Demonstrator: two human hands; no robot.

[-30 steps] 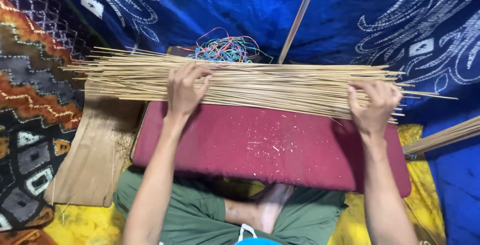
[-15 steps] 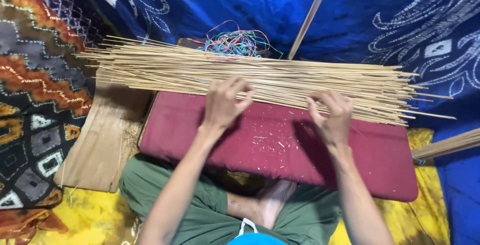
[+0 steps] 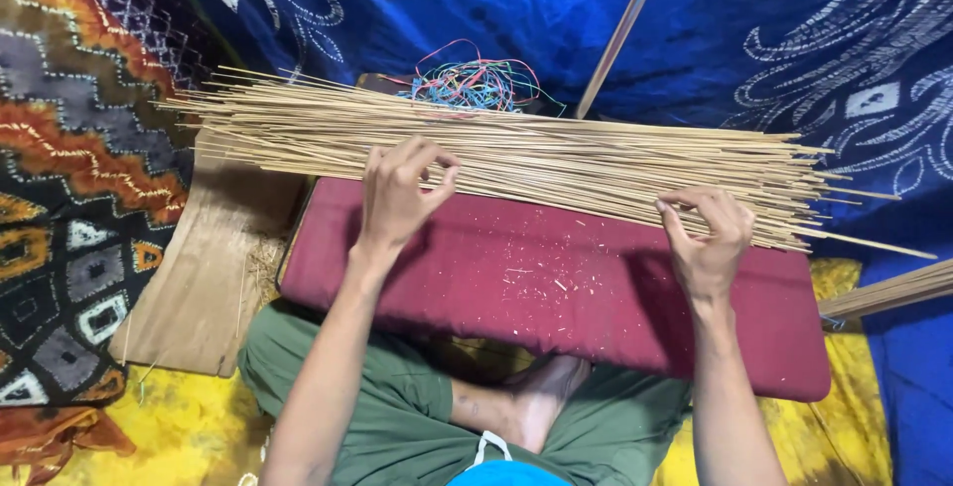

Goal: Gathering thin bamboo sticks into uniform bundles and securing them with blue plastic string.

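Blue patterned cloth (image 3: pixel 476 0) hangs at twelve o'clock, and we're seated cross-legged behind a maroon cushion (image 3: pixel 556 287). A long sheaf of thin bamboo sticks (image 3: pixel 556 153) lies across its far edge, loosely fanned, with no binding visible around it; by the look of it the gathering is only partway. Our left hand (image 3: pixel 397 193) curls its fingers onto the near sticks, pinching a few. Our right hand (image 3: pixel 707 238), at three o'clock, pinches sticks at the sheaf's near edge. Coloured wires (image 3: pixel 475 84) sit just beyond.
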